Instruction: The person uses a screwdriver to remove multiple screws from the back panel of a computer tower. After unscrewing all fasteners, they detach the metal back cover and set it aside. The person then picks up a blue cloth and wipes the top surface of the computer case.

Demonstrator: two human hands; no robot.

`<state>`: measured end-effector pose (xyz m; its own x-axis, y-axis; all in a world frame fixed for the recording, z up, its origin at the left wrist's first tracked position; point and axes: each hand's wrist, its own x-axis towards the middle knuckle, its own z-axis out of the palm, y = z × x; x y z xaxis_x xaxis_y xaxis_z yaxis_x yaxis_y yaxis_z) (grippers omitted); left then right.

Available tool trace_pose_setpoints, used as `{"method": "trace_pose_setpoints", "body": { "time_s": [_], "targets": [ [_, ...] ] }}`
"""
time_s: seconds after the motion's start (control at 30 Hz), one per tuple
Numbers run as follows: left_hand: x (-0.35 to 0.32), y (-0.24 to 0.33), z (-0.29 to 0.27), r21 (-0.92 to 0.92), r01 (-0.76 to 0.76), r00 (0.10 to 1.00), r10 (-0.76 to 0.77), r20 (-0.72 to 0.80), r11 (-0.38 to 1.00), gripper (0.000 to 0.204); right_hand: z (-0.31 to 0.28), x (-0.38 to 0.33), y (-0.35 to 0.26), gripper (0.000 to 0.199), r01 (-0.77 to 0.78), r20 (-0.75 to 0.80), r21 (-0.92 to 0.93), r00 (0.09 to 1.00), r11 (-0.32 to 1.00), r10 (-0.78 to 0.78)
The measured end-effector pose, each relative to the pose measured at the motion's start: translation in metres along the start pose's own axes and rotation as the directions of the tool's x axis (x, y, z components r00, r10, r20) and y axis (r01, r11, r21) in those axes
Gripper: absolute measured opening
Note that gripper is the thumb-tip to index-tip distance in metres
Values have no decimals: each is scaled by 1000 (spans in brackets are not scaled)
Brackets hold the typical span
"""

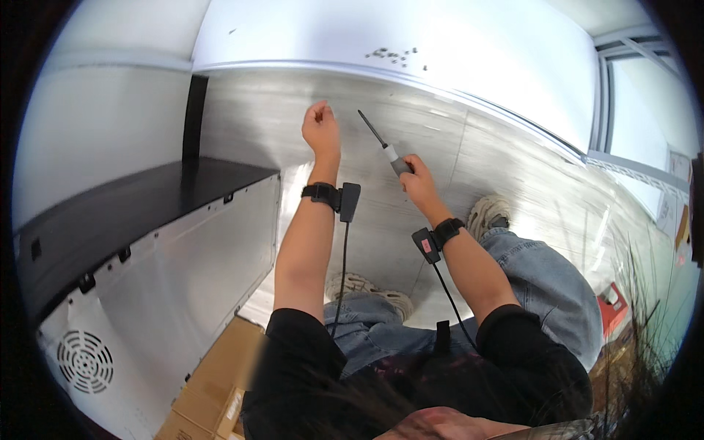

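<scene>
Pale wood-look flooring (499, 169) is seen beneath both raised hands, with a white surface (469, 37) beyond them carrying small dark screws (396, 55). A screwdriver (385, 147) is held in the right hand (419, 180), fingers wrapped round its grey handle, the thin shaft pointed up and leftward. The left hand (320, 128) is curled shut just beside the tip; whether anything is pinched cannot be told. The tool is judged light and rigid, best gripped at the handle.
</scene>
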<state>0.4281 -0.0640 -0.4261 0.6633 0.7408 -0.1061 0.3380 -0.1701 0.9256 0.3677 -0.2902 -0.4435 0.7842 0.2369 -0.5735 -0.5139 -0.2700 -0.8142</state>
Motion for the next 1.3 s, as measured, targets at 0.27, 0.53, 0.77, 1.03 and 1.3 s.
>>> {"method": "trace_pose_setpoints", "body": {
  "time_s": [0.27,0.53,0.77,1.03,1.3],
  "targets": [
    [-76,-53,-118,-623,555,735,-675,58,551,24,100,-28,7,37,-169,443,-145,870,975,217],
    [-171,-78,-247,-767,419,579,-794,-186,486,24,155,-104,-8,41,20,739,-411,592,912,320],
    [-202,-94,-257,-787,443,505,-845,-177,430,24,158,-122,17,41,-75,691,-567,499,820,523],
    [-197,-109,-267,-743,526,530,-843,-95,414,24,165,-125,39,41,-146,675,-541,511,828,532],
    [-184,-136,-269,-775,509,548,-835,-44,374,28,164,-135,41,41,-150,578,-544,646,825,499]
  ]
}}
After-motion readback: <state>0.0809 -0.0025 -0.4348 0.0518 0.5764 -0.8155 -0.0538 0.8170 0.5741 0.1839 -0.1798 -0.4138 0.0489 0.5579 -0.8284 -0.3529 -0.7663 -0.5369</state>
